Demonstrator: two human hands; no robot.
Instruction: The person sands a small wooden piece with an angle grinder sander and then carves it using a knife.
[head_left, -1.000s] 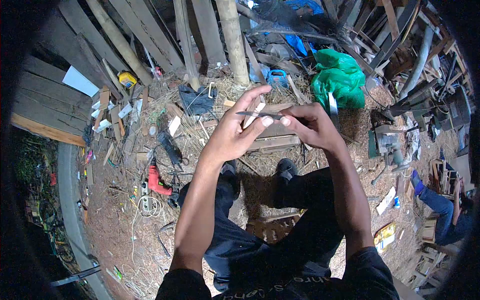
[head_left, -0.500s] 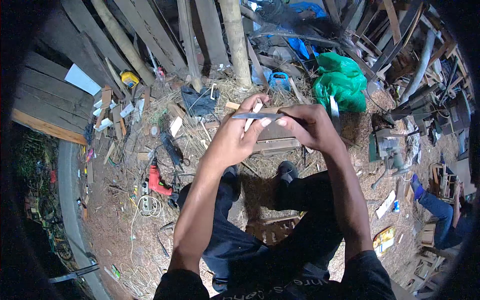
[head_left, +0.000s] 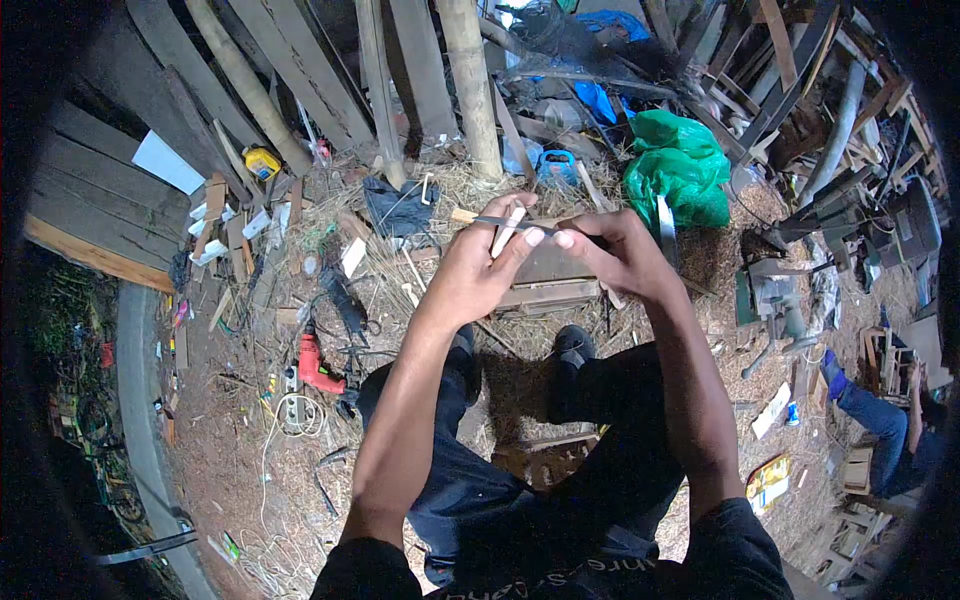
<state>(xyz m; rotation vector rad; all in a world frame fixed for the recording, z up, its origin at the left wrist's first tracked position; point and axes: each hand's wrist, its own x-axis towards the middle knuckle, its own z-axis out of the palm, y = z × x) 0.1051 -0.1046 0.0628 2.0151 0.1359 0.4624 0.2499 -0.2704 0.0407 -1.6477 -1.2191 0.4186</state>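
Note:
My left hand is closed around a small pale wooden stick, which stands up at a slant between thumb and fingers. My right hand grips a knife; its handle is mostly hidden by my fingers. The thin grey knife blade points left and lies across the stick. Both thumbs nearly meet beside the blade. Beneath my hands, near my feet, sits a low wooden block with straw and wood scraps around it.
A red power drill and a white power strip with a cord lie to the left. A green plastic bag is at the far right, near a bench vise. Another person's leg shows at the right edge.
The knife blade has tilted, its tip rising, and shows a narrower face. The wooden stick leans slightly differently. Both hands stay close together in nearly the same place.

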